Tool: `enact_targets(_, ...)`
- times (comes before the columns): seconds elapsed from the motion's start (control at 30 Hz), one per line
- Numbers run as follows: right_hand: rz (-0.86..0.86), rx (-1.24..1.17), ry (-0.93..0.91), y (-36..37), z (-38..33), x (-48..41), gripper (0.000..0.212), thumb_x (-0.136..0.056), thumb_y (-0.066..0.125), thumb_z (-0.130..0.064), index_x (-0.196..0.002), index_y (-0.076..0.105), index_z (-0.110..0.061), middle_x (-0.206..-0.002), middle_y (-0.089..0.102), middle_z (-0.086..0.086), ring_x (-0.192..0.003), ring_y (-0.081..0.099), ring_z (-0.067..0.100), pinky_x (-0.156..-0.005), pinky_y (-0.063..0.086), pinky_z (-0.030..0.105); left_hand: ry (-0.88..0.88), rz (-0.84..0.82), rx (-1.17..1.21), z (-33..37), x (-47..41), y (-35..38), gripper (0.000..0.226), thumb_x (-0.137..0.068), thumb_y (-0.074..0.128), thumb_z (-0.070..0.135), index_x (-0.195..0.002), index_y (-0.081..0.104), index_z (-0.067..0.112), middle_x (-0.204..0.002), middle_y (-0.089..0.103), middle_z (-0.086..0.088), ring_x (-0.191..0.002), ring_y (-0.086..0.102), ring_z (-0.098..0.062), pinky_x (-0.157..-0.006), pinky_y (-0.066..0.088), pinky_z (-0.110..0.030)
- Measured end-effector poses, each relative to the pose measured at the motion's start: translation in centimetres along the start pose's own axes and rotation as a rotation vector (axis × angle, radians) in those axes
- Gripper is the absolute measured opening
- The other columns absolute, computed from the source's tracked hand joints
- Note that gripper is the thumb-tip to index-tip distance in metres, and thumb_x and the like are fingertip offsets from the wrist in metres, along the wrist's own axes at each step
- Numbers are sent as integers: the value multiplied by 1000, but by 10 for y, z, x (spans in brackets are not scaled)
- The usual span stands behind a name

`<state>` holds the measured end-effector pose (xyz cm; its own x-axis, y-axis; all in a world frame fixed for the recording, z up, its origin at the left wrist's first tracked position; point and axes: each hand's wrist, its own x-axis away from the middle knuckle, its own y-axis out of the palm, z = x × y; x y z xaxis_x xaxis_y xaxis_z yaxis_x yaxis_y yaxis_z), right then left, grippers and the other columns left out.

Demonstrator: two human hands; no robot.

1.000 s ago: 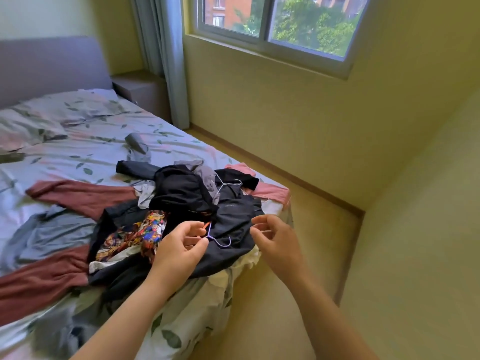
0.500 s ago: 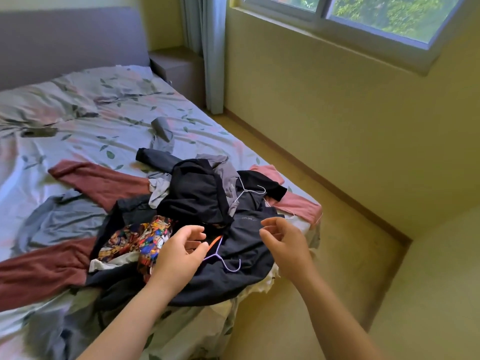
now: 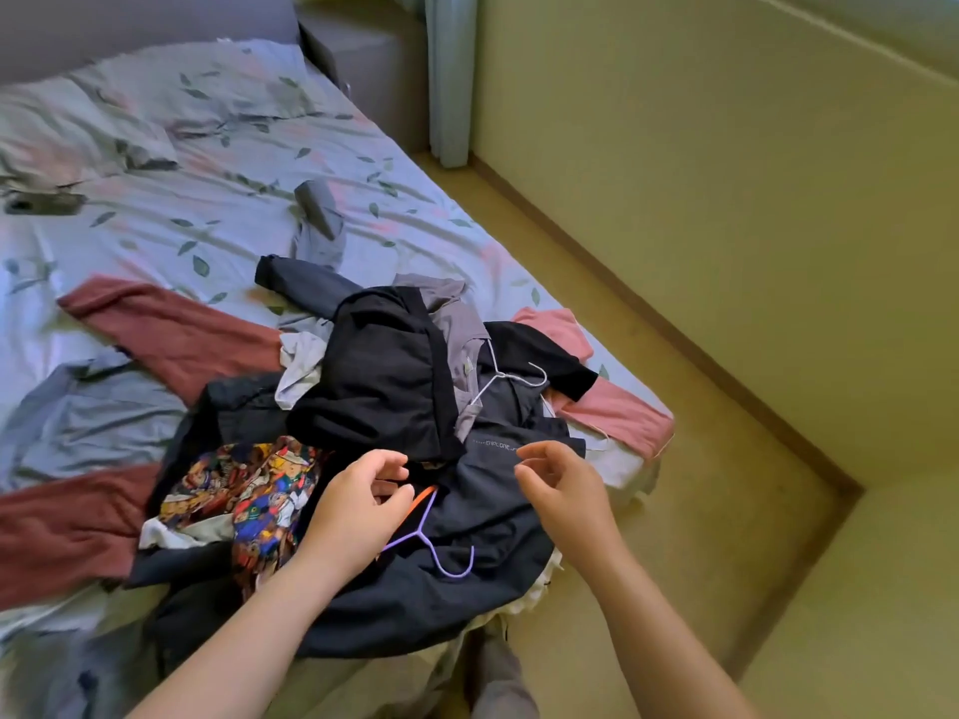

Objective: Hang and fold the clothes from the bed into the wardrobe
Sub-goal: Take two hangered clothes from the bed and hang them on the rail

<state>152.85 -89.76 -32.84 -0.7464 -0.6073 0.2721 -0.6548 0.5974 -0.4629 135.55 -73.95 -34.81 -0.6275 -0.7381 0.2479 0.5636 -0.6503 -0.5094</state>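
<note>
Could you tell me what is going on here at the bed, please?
A person stands at the foot of the bed, over a heap of clothes. Their left hand is at a purple hanger and an orange hanger lying on a dark jacket; I cannot tell whether it grips them. The right hand hovers over the jacket, fingers loosely curled, holding nothing. A white hanger lies further up the heap.

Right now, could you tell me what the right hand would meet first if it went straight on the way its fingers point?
Most likely the dark lettered jacket: the right hand hovers over it, fingers aimed left and downward. Depth is hard to judge.
</note>
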Motion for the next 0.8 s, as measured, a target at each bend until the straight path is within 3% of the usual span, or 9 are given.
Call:
enact_targets(0.1, -57, 25, 22, -1, 12, -32, 14, -88, 63, -23, -100, 66, -30, -86, 69, -12, -81, 63, -2, -71, 48, 17, -87, -14, -22, -14, -17, 16, 26, -83, 69, 14, -106, 62, 26, -97, 67, 8, -90, 64, -6, -85, 52, -27)
enact_targets(0.23, -127, 68, 45, 4, 28, -69, 13, -89, 62, -24, -100, 65, -31, -86, 68, -12, -80, 63, -3, -66, 43, 11, -204, -22, -42, -42, -33, 38, 27, -82, 70, 16, -108, 63, 23, -96, 66, 8, -86, 64, -3, -82, 52, -25)
enact_targets(0.43, -223, 96, 74, 23, 50, -97, 13, -88, 62, -21, -97, 64, -30, -86, 68, -11, -83, 63, 1, -71, 46, 17, -339, -59, -90, -78, -47, 66, 27, -82, 69, 19, -108, 61, 23, -95, 65, 9, -83, 63, -5, -79, 54, -27)
enact_targets(0.8, -336, 193, 99, 59, 101, -109, 13, -88, 62, -22, -100, 66, -25, -85, 67, -11, -81, 61, 1, -71, 45, 15, -453, -218, -324, -146, -47, 111, 43, -87, 66, 22, -129, 56, 16, -126, 56, -1, -110, 58, -18, -92, 49, -30)
